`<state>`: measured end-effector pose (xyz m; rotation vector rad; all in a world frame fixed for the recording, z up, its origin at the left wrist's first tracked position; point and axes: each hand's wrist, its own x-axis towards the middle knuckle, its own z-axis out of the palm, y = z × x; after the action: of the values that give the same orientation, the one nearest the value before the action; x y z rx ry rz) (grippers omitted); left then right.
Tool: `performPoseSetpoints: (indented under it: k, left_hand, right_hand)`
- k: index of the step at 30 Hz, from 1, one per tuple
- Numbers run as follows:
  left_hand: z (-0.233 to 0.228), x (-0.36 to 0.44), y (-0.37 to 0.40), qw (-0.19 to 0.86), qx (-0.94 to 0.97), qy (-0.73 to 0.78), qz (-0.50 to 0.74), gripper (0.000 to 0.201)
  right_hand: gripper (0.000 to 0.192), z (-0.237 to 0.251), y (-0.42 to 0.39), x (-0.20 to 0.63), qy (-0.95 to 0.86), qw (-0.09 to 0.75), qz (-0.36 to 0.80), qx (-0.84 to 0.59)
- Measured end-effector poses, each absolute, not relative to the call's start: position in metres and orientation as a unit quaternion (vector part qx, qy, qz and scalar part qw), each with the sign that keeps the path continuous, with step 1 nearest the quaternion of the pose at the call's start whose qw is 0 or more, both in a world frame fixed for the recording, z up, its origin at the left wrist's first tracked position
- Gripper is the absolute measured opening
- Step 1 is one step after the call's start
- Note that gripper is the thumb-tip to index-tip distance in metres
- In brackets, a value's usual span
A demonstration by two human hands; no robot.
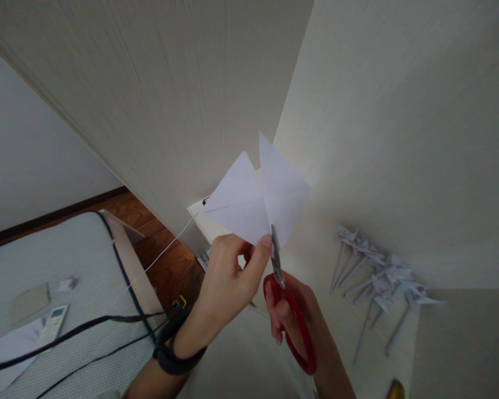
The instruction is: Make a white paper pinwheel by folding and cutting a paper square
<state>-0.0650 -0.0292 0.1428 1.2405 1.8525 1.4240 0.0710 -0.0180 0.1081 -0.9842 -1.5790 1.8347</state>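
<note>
My left hand pinches the lower corner of a folded white paper held up in front of the wall corner. My right hand grips red-handled scissors, blades pointing up. The blade tips sit at the paper's bottom edge, right beside my left thumb. A dark band circles my left wrist.
Several white paper pinwheels on sticks lie on the pale desk surface to the right. A mattress at lower left holds a remote control, loose papers and black cables. A yellow object lies at the bottom edge.
</note>
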Motion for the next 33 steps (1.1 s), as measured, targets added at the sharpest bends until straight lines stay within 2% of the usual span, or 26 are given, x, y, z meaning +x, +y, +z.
performPoseSetpoints:
  k: [10, 18, 33]
  left_hand:
    - [0.134, -0.064, -0.034, 0.233, 0.432, 0.643, 0.588, 0.028]
    - [0.139, -0.066, -0.033, 0.266, 0.490, 0.628, 0.543, 0.033]
    - [0.146, -0.069, -0.032, 0.275, 0.515, 0.624, 0.519, 0.039]
  right_hand:
    - [0.061, 0.101, -0.022, 0.076, -0.592, 0.299, 0.667, -0.339]
    - [0.057, 0.104, -0.020, 0.070, -0.633, 0.337, 0.623, -0.312]
    - [0.058, 0.107, -0.015, 0.068, -0.607, 0.307, 0.679, -0.276]
